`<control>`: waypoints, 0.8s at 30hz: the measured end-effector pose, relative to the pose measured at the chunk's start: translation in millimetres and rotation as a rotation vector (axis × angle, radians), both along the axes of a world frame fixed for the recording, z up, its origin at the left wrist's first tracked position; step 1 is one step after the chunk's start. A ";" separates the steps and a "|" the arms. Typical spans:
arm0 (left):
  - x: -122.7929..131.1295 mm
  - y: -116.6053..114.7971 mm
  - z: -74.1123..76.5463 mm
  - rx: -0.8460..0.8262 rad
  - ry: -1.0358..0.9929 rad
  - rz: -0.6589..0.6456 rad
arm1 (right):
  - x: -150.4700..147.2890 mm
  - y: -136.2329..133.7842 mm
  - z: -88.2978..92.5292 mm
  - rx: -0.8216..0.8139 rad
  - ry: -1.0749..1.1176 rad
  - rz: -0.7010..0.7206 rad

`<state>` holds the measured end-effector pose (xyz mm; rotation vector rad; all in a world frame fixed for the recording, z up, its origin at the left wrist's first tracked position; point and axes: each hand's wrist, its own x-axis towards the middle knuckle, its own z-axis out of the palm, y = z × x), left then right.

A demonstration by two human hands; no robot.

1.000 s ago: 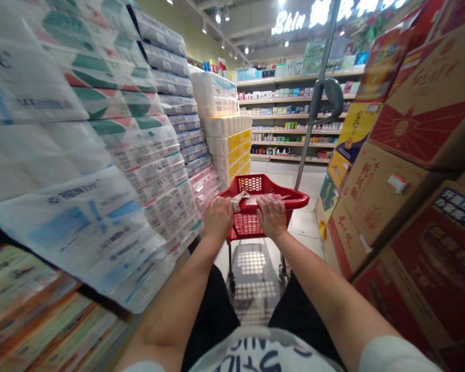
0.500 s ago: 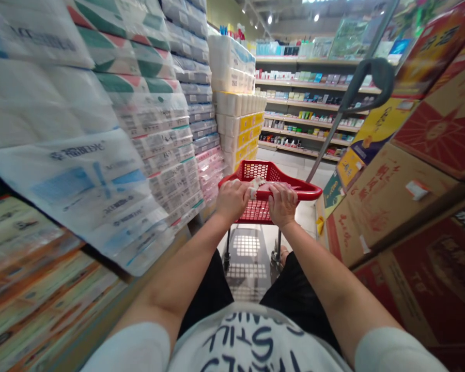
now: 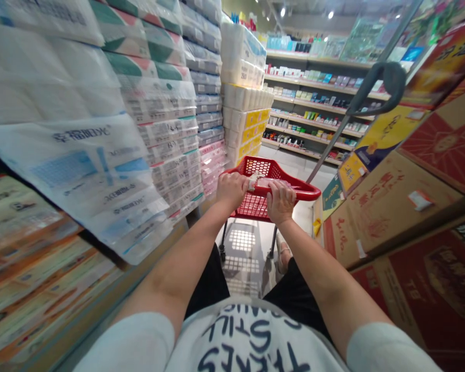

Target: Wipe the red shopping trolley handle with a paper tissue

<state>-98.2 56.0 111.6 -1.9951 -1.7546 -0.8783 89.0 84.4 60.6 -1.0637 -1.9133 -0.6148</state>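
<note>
Both hands grip the red handle of a small plastic shopping cart (image 3: 251,205) in front of me. My left hand (image 3: 231,190) is closed over the left part of the bar, and my right hand (image 3: 281,200) wraps it right of the middle. Between them the bar carries a pale, worn-looking cover (image 3: 261,182). Through the cart's mesh basket I see the floor; its thin dark legs stand on small wheels. A grey loop-shaped handle on a metal pole (image 3: 382,88) rises at the cart's right, its lower end hidden behind the basket rim.
Stacked tissue packs (image 3: 170,139) line the left side, with white and yellow paper rolls (image 3: 244,124) farther on. Cardboard cartons (image 3: 380,206) are piled along the right. Shelves of small boxes and bottles (image 3: 313,103) cross the far end. My right foot (image 3: 283,253) is beside the cart's wheel.
The view has swung slightly left, so stacks and shelves sit farther right. My right foot shows more fully beside the cart. Both hands keep their hold on the handle.
</note>
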 end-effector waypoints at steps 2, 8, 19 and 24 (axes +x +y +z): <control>2.2 0.5 -1.6 0.005 0.003 0.002 | 3.9 2.9 0.1 -0.008 -0.006 -0.003; -0.1 1.6 -2.8 0.014 0.002 0.045 | 2.6 1.8 2.2 -0.050 -0.034 -0.013; -42.1 -28.6 -10.7 0.088 -0.023 -0.112 | -79.6 -23.2 -6.8 -0.026 -0.013 0.059; -48.8 -20.8 -10.0 0.122 -0.043 -0.025 | -73.7 -18.1 1.7 -0.070 -0.035 0.104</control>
